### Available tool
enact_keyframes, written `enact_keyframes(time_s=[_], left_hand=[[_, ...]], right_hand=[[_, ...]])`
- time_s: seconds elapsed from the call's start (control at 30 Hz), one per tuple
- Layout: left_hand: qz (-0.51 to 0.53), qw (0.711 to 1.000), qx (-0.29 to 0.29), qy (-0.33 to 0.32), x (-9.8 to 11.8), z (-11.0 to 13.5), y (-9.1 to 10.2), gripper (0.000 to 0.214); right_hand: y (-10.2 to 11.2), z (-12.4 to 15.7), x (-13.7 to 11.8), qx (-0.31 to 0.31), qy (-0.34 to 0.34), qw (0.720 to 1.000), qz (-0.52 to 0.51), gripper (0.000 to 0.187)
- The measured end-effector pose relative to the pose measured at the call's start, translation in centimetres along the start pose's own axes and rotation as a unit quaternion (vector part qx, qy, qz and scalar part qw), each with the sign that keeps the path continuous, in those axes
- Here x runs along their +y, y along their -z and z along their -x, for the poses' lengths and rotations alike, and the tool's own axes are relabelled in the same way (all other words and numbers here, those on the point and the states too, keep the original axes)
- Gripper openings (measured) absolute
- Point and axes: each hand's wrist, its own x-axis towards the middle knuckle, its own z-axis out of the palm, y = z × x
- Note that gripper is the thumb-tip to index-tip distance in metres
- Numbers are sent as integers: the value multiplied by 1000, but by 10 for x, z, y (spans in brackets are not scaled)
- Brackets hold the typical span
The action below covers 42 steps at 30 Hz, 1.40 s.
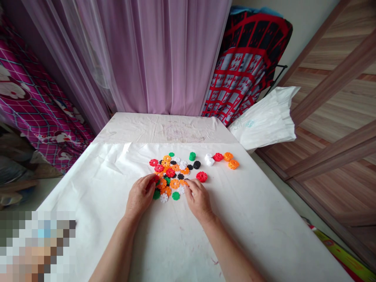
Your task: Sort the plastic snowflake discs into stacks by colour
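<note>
A loose pile of notched plastic building discs in orange, red, white, green and black lies on the table, with an orange disc near its middle. My left hand is at the pile's left edge, fingers closed on a red disc. On the other side, my right hand has its thumb and forefinger pinched together at the edge of an orange disc; the fingers partly hide it. In front of the hands lie a green disc and a white disc.
Sorted stacks stand right of the pile: red, black, green, white and orange. A white cloth covers the table. A white plastic bag hangs past the right edge; purple curtains are behind.
</note>
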Motion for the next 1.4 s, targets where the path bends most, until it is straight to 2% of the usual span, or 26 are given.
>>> enact_keyframes(time_s=[0.1, 0.17, 0.37, 0.5, 0.63, 0.8, 0.97, 1.17, 1.4], left_hand=[[-8, 1000, 7, -9, -1, 0, 0, 36], [-9, 1000, 13, -12, -1, -1, 0, 36], [-11, 1000, 12, -18, -2, -2, 0, 36], [-8, 1000, 15, -19, -1, -2, 0, 36], [6, 1000, 28, -7, -1, -1, 0, 35], [35, 995, 70, 58, -2, 0, 0, 36], [76, 983, 109, 131, -3, 1, 0, 39], [93, 981, 94, 141, 0, 1, 2, 41], [114, 977, 99, 149, 3, 1, 2, 40]], right_hand=[[9, 11, 17, -9, -94, 996, -3, 28], [13, 18, 24, -21, -118, 993, 19, 26], [20, 23, 14, -34, -84, 987, 130, 31], [20, 20, 6, -54, -45, 988, 139, 17], [15, 19, 14, -41, -22, 990, 137, 12], [11, 15, 21, -15, -6, 992, 127, 19], [12, 6, 2, -73, 43, 991, 107, 12], [10, -8, -12, -145, 34, 982, 114, 11], [6, -8, -9, -133, -8, 983, 126, 19]])
